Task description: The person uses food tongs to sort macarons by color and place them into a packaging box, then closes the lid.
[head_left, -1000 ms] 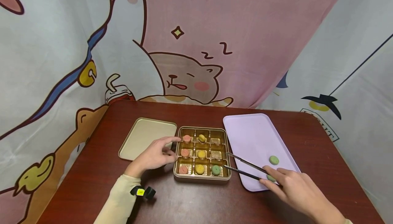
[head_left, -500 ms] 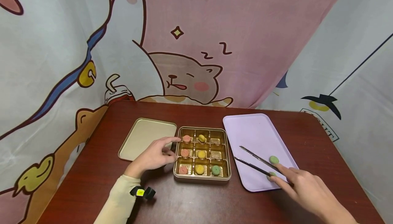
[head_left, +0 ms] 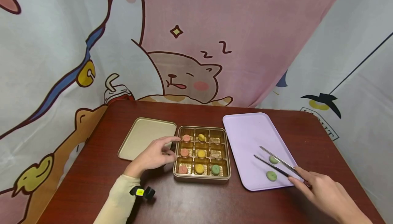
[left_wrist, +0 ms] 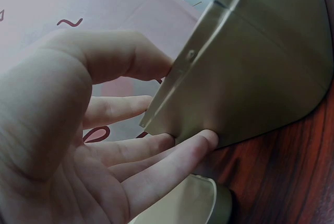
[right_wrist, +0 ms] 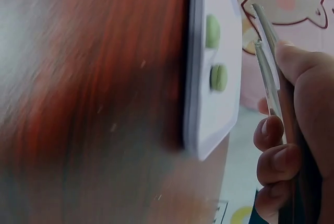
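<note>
With the tin [head_left: 201, 179] as clock centre, we find two green macarons [head_left: 271, 176] on the lilac tray [head_left: 245, 130] at 3 o'clock. We judge them light and brittle; grip sides gently. The right hand [head_left: 325, 190] wraps the tongs [head_left: 283, 163], tips parted, unloaded. The left hand [head_left: 156, 154], fingers extended, touches the tin at 9 o'clock. We read "Z Z" on the backdrop [head_left: 261, 29] at 12 o'clock.

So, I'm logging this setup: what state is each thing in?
Tin: open, seven compartments holding macarons, two empty.
Far yellow macaron: looks tilted.
Lid: off, lying beside the tin.
Tray: bearing two green macarons, apart.
Tongs: tips apart, nothing clamped.
Left grip: touching the tin's wall.
Right grip: holding the tongs.
</note>
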`<state>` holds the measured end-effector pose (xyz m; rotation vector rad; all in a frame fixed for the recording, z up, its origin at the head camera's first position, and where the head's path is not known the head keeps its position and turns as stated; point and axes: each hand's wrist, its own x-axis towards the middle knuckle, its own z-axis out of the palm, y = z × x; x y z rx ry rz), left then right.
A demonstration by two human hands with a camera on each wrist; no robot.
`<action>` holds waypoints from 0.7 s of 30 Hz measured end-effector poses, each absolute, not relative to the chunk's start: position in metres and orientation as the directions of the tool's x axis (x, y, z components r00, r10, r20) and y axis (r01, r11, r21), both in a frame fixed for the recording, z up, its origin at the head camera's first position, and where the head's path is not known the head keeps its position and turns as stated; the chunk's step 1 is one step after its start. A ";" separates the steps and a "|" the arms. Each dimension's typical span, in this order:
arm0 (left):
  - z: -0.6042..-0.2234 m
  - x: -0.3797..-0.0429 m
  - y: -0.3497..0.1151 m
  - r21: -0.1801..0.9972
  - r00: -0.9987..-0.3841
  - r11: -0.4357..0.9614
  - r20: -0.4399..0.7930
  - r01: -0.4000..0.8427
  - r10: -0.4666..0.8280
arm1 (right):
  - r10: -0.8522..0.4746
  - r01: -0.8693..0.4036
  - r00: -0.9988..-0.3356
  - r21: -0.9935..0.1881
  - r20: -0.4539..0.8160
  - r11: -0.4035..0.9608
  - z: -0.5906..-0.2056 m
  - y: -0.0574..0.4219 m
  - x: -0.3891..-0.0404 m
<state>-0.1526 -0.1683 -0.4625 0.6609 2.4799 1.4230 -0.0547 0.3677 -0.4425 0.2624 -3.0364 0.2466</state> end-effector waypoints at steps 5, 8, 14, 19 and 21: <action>-0.463 -0.152 -0.169 0.856 -0.877 0.431 0.053 0.286 0.477 | -0.118 -0.125 -0.991 -0.148 0.055 0.981 -0.447 0.383 -0.055; -0.463 -0.152 -0.169 0.858 -0.881 0.436 0.041 0.273 0.471 | -0.096 -0.099 -0.995 -0.135 0.028 0.986 -0.450 0.390 -0.056; -0.462 -0.152 -0.168 0.855 -0.883 0.442 0.039 0.271 0.467 | -0.060 -0.057 -0.998 -0.115 -0.028 0.992 -0.456 0.402 -0.055; -0.462 -0.152 -0.168 0.858 -0.884 0.440 0.033 0.265 0.467 | -0.035 -0.029 -0.998 -0.100 -0.056 0.995 -0.460 0.408 -0.054; -0.462 -0.152 -0.168 0.858 -0.885 0.443 0.026 0.259 0.466 | -0.027 -0.020 -0.997 -0.100 -0.068 0.995 -0.462 0.409 -0.054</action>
